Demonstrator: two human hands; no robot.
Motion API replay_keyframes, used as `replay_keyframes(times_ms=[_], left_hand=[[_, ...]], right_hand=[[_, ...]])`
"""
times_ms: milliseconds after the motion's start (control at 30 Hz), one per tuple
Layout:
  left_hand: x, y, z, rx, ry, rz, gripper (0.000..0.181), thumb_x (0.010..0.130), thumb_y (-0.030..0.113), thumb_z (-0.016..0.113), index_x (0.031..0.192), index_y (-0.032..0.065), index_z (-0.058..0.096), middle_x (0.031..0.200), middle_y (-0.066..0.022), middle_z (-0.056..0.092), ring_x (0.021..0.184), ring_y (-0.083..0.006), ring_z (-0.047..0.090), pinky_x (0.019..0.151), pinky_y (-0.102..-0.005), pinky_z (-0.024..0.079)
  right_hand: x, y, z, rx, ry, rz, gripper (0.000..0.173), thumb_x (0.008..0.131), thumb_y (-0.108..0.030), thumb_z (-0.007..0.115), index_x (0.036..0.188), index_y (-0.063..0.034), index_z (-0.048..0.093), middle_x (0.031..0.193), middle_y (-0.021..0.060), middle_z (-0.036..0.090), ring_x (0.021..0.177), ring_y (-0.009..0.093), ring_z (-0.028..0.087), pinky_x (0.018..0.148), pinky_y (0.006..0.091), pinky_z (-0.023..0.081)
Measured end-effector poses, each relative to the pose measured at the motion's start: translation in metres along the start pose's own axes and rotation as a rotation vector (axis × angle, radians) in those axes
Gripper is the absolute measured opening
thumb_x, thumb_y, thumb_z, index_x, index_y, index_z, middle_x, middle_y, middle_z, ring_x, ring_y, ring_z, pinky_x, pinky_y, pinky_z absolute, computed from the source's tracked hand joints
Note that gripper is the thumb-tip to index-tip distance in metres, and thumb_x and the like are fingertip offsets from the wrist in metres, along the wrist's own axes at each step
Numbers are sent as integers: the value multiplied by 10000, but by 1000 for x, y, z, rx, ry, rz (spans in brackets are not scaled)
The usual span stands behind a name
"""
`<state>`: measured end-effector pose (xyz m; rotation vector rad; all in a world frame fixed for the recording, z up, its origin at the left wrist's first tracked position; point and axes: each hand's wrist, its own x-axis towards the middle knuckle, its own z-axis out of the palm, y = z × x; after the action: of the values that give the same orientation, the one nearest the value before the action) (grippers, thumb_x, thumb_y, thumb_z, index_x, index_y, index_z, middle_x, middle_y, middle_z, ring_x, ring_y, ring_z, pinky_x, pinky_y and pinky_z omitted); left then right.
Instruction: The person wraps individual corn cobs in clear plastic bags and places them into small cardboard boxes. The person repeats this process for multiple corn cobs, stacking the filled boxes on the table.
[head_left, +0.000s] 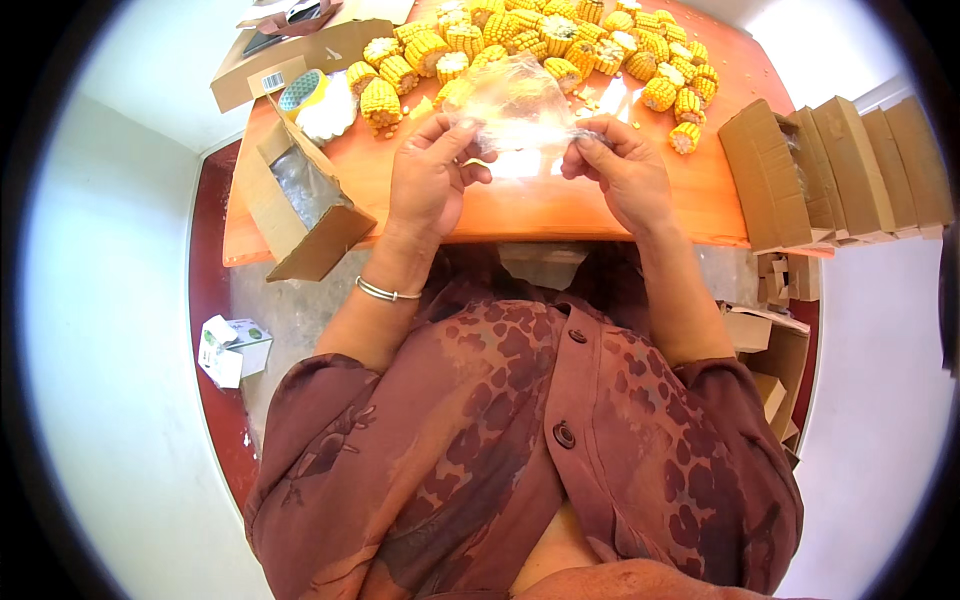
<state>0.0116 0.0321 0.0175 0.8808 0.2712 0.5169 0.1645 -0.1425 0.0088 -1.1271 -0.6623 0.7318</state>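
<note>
A clear plastic bag (517, 101) is stretched between my two hands above the near half of the table. My left hand (436, 169) pinches its left corner between thumb and fingers. At its right corner, my right hand (621, 169) grips the film the same way. Through the bag some yellow shows, and glare hides part of its lower edge. Just beyond lie many cut pieces of corn on the cob (465, 39), heaped across the far part of the orange table (525, 214). Loose kernels are scattered among them.
An open cardboard box (315, 225) holding clear plastic film overhangs the table's left front edge. Behind it are a tape roll (301, 91), a white crumpled item (330, 116) and a larger carton (259, 84). Several cardboard boxes (769, 180) stand in a row at right.
</note>
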Motion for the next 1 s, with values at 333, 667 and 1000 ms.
replay_keyframes(times_ms=[333,667,1000], left_hand=[[12,-20,-13,-37,1,4,91,946,92,591,1029,59,605,971,-59,676,826,-181,669,719,-348,577],[10,-29,-27,218,115,75,238,901,85,649,1115,22,568,992,-88,651,870,-166,638,722,-283,543],[-10,-22,4,950,-226,350,162,892,115,678,1026,27,651,966,-50,663,895,-133,612,820,-271,475]], right_hand=[[-5,11,-7,-89,-14,51,219,991,-114,540,1130,31,626,880,97,686,782,161,661,733,296,557],[-2,14,-9,108,160,-211,162,984,-122,565,951,3,661,996,88,696,821,108,613,786,274,513],[-2,4,2,131,49,-188,132,960,-112,601,1022,-3,643,1052,93,689,952,104,588,851,261,464]])
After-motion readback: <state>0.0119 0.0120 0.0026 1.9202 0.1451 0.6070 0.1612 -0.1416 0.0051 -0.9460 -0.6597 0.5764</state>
